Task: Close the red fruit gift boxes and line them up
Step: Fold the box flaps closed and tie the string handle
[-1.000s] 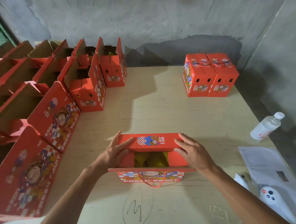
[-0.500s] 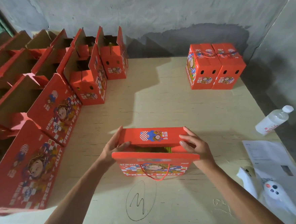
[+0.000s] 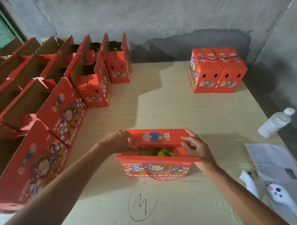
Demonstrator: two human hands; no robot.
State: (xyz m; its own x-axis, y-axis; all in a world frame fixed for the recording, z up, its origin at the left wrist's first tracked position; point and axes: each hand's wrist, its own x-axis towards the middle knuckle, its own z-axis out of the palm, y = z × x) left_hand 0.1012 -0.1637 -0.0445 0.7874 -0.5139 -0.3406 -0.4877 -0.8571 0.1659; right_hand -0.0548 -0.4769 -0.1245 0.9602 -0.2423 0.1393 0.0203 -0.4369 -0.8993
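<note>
While the box (image 3: 156, 157) sits near the front middle of the plywood table (image 3: 188, 109), above the pen-drawn circle (image 3: 143, 200), with far flap (image 3: 157, 137) folded partway over and near flap (image 3: 157, 158) not yet down; left hand (image 3: 119, 140) curled round the far flap's left end, right hand (image 3: 196, 146) pinching its right end with fingers bent; yellow fruit (image 3: 162, 151) visible through the gap, so box judged not closed; best to press far flap flat first, keeping both ends level, then bring near flap over it and lock; worth keeping the red cord handle (image 3: 157, 173) outside and clear of the seam, hanging on the front face; risk of fruit snagging the flap if pushed down unevenly; after closing, likely to go beside the two closed boxes (image 3: 217, 70) at the far right corner, touching each other; many open boxes (image 3: 92, 81) waiting along the left; bottle (image 3: 275, 122) and papers (image 3: 270, 160) on the right edge, well apart from the work.
</note>
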